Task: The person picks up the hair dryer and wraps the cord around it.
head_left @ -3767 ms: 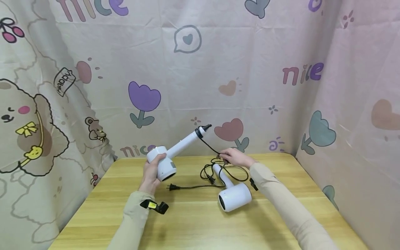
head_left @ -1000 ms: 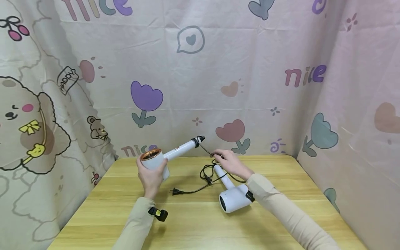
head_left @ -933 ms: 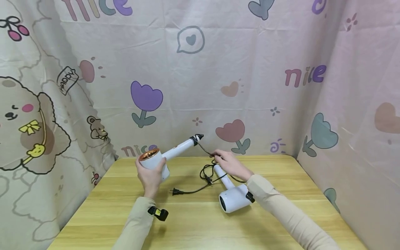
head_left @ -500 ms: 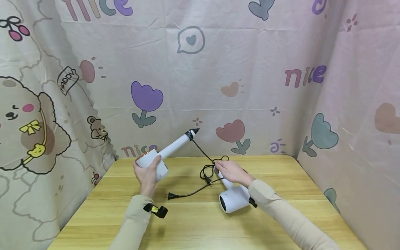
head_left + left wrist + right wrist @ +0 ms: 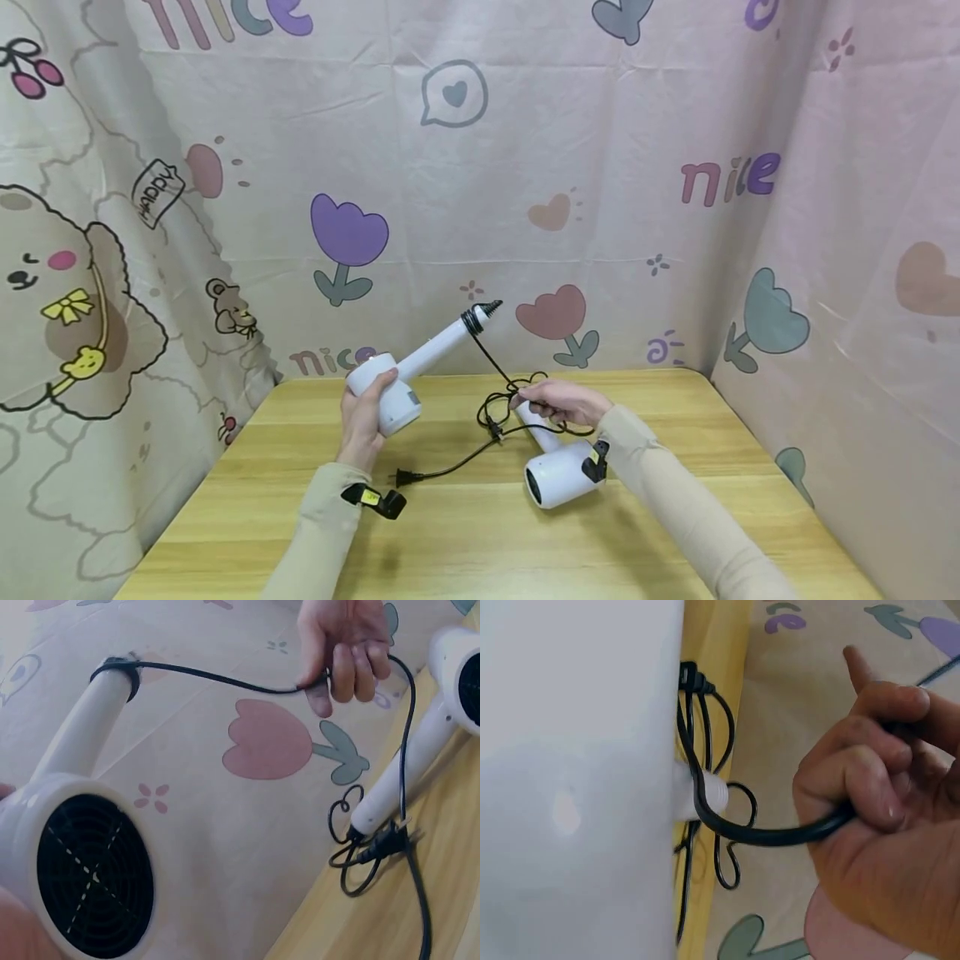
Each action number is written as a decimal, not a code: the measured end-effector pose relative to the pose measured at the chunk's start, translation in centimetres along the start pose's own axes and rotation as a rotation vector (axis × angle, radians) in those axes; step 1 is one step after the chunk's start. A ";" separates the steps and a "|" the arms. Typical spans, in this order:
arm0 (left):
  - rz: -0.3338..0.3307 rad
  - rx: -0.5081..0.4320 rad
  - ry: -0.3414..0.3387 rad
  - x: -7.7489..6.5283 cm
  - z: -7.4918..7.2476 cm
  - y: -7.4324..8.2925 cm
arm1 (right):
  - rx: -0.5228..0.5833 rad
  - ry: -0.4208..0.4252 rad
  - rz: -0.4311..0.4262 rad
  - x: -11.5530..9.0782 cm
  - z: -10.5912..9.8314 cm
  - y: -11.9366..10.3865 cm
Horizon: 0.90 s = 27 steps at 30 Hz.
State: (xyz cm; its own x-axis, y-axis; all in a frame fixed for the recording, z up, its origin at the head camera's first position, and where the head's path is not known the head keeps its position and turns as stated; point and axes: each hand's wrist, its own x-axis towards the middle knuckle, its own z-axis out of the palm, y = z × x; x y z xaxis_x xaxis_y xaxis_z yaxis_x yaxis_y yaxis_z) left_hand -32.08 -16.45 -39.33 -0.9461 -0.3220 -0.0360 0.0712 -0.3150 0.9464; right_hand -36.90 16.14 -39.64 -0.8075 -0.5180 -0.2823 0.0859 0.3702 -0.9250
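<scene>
My left hand [image 5: 362, 419] grips the barrel of a white hair dryer [image 5: 431, 348], raised above the table with its handle slanting up to the right. Several turns of black power cord [image 5: 473, 320] are wrapped round the handle's end. From there the cord runs taut to my right hand [image 5: 567, 402], whose curled fingers hold it, as the right wrist view shows with the cord [image 5: 780, 836] passing through the fist. Its loose end trails to a two-pin plug [image 5: 407, 477] over the table. In the left wrist view the dryer's round black grille [image 5: 96, 874] faces the camera.
A second white hair dryer [image 5: 558, 479] lies on the wooden table [image 5: 465, 550] below my right hand. Its black cord is bundled [image 5: 491, 414] by the handle's end, with its plug [image 5: 495, 431] there. A patterned curtain [image 5: 480, 208] stands behind and on both sides.
The left hand has rotated the dryer, hiding its copper-rimmed opening, and the handle end has swung round and up. The right hand has dipped slightly with the cord; the trailing plug has shifted left and nearer.
</scene>
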 end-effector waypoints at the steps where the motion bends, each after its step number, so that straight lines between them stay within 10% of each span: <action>1: -0.010 0.005 -0.021 -0.1 0.0 0.0 | -0.017 0.017 0.005 0.1 -0.2 0.0; 17: -0.122 0.147 -0.324 -0.2 -1.0 -1.4 | -0.555 0.671 -0.153 0.7 -1.4 -2.4; 27: -0.081 0.278 -0.340 0.2 -1.4 -0.9 | -0.800 0.894 -0.392 0.1 -2.9 -5.2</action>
State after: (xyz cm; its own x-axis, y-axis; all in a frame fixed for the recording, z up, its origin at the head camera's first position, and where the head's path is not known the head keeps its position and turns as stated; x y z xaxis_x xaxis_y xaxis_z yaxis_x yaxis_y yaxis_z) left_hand -31.86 -17.45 -40.61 -0.9985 0.0199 -0.0503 -0.0514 -0.0606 0.9968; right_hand -39.06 16.39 -34.13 -0.8373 -0.1131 0.5350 -0.3726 0.8341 -0.4068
